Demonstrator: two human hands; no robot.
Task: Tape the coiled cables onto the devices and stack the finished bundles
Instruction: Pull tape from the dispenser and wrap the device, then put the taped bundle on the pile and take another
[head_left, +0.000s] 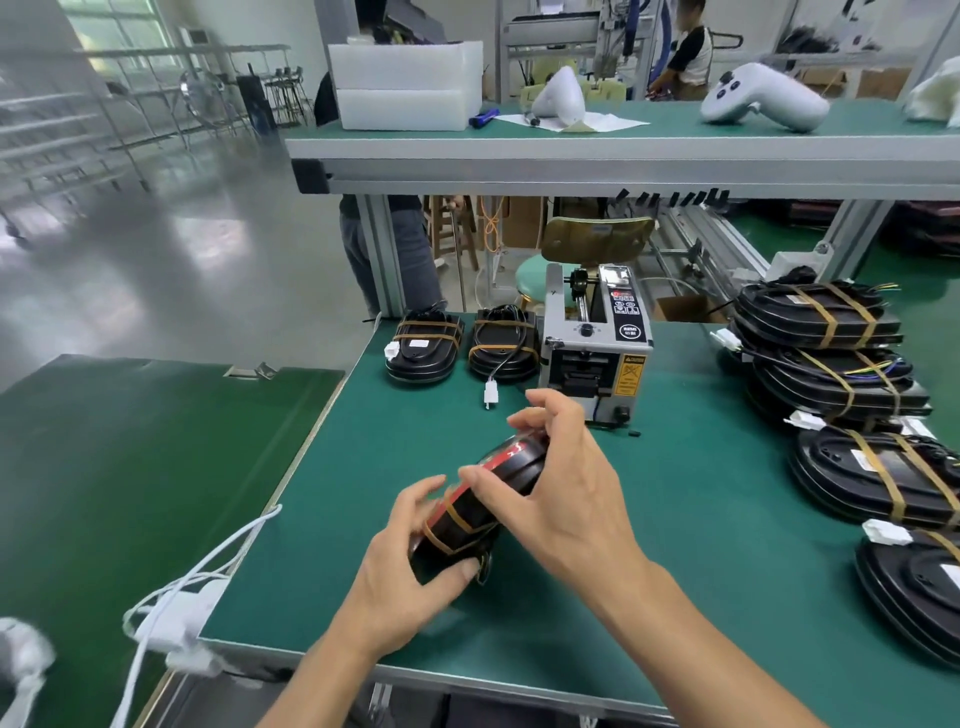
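A black oval device (483, 499) with a red stripe and amber tape bands is held tilted above the green table (675, 545). My left hand (410, 566) grips its near end from below, thumb under it. Over its top, my right hand (561, 488) curls, fingertips pinching at the far upper edge. Two taped black bundles (423, 348) (501, 345) lie at the table's far side, one with a white plug trailing. A stack of finished bundles (826, 353) with tape bands stands at the right, more bundles (878, 478) in front of it.
A grey tape dispenser machine (597, 348) stands just beyond my hands. White cables and an adapter (182, 613) hang off the table's left edge. A raised shelf (571, 156) carries foam boxes and white shells. A second green table (130, 467) sits left. People stand behind.
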